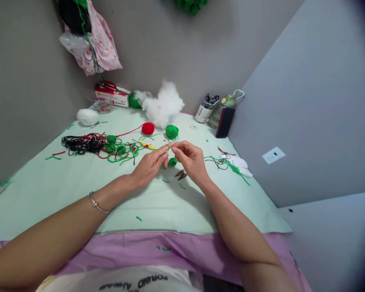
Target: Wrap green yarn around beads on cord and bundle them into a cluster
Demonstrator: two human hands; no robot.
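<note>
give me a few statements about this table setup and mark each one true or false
1. The red yarn ball sits left of the larger green yarn ball near it. True.
2. The black yarn lies to the right of both hands. False: the black yarn lies to the left of them.
3. The phone stands in front of the bottle. True.
4. The bracelet is on the right arm. False: the bracelet is on the left arm.
5. The left hand and right hand are close together above the table. True.
6. The white fluff is nearer the wearer than the hands. False: the white fluff is beyond them, toward the wall.
</note>
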